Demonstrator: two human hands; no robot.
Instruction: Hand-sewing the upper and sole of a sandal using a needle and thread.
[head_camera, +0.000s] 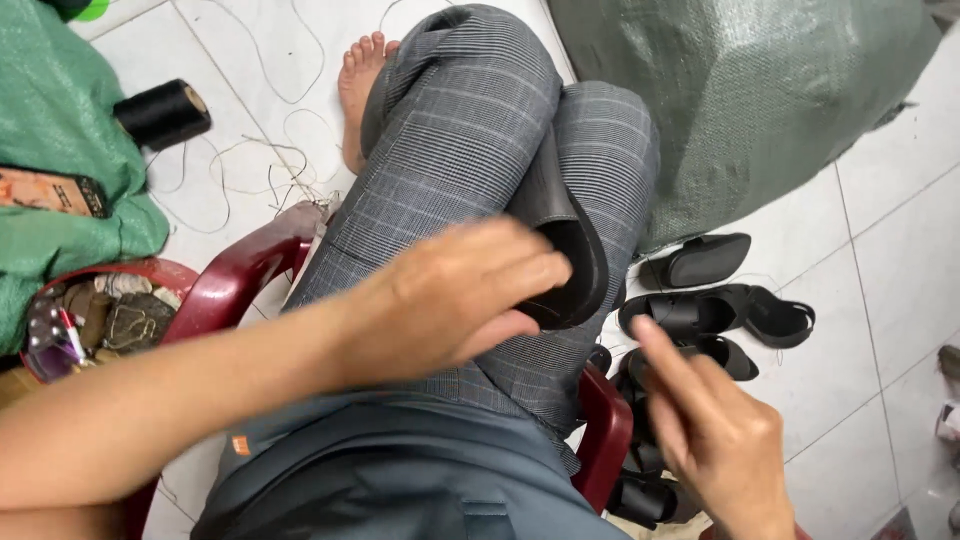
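Black rubbery curved sandal in left-hand fingers; right-hand fingers loosely spread.

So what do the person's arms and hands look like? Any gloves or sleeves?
No gloves and no sleeves in view. The left hand and right hand are bare, and the left forearm is bare too. No rings, watch or bands show. The nails look short and plain.
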